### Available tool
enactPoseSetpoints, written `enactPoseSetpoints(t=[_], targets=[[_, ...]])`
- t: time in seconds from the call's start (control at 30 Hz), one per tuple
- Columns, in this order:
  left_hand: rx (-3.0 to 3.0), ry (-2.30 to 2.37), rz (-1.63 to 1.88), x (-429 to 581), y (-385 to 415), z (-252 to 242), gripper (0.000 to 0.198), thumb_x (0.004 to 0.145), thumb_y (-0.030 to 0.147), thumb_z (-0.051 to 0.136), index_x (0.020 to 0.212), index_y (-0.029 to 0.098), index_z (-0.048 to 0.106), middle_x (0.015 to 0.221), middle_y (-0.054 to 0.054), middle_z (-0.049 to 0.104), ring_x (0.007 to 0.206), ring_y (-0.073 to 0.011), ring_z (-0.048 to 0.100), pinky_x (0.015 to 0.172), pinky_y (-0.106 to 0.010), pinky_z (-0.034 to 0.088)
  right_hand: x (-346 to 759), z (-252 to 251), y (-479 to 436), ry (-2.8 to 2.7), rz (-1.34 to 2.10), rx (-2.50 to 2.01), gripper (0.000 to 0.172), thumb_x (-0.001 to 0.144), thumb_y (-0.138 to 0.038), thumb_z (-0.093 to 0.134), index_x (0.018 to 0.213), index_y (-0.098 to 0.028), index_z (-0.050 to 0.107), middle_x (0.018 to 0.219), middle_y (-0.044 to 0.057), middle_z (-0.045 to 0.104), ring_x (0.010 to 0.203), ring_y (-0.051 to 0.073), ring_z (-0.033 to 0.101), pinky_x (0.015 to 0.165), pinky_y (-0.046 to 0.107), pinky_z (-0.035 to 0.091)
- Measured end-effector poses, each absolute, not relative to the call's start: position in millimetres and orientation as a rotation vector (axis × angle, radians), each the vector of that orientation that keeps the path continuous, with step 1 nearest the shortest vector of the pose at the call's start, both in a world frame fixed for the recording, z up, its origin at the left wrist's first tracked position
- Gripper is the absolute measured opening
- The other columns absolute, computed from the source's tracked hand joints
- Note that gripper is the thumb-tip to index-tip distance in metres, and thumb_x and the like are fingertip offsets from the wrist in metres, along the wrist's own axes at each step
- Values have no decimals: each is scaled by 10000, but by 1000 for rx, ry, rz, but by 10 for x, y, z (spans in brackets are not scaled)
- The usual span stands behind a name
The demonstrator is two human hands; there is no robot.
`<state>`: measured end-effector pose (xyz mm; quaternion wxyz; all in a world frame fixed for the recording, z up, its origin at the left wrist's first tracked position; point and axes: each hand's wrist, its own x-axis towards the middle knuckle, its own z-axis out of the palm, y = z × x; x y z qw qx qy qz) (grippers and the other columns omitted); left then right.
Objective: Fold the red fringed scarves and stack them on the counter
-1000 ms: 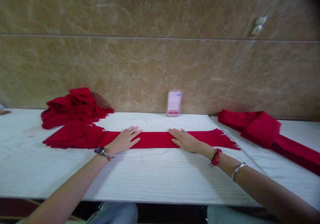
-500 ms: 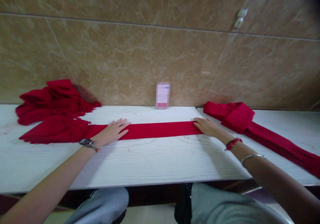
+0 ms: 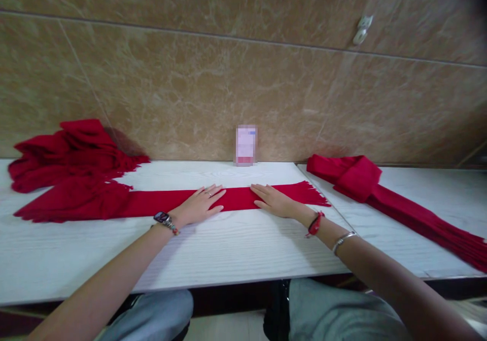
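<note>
A red scarf (image 3: 152,204) lies in a long flat band across the white table, its fringed end toward the right and its left part running into a bunched heap. My left hand (image 3: 200,205) rests palm down on the band, fingers outstretched. To its right, my right hand (image 3: 274,200) also lies flat on the cloth, fingers extended toward the left hand. Bare red fabric shows between the two hands. Neither hand grips anything.
Another crumpled red cloth (image 3: 79,150) is heaped at the back left against the tiled wall (image 3: 190,87). On the right lies a folded red scarf (image 3: 357,181) with a fringed tail. A small blurred card or screen (image 3: 245,145) leans on the wall. The white table (image 3: 228,249) has a seam.
Both hands have moved closer together over the scarf, the left one rightward and the right one leftward. The fringed right end now shows beyond my right hand. The view shifted slightly.
</note>
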<state>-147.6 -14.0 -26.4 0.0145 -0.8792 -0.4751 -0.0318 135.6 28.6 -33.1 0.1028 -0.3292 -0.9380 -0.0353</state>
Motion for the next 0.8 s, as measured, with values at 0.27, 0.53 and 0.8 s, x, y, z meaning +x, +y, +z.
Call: enactPoseSetpoints(t=[0.27,0.53,0.8], targets=[[-2738,-1556,-42,-1474,-266,-58,580,909,505,302,1403,208,242,1478,-73,203,1360,-202,140,1077,-395,112,2030,-465,440,-2773,-209,-964,478,940,-322,239,1346,-99,355,1357,203,404,1282,276,332,987,519,355],[-2042,-2000,-374,-3151,-734,557,559,842,378,438,1338,131,365,1444,-121,287,1332,-259,223,1071,-411,178,356,37,538,-2718,64,-692,464,881,-353,393,1269,-115,482,1314,147,482,1205,242,452,1025,404,349],[-1829,-2499,-579,-4042,-1171,427,505,734,381,561,1152,97,554,1170,-145,597,1101,-282,539,954,-337,383,-1948,326,152,-2692,379,-612,295,873,-265,455,1079,-128,616,1093,112,648,993,208,604,850,296,453]])
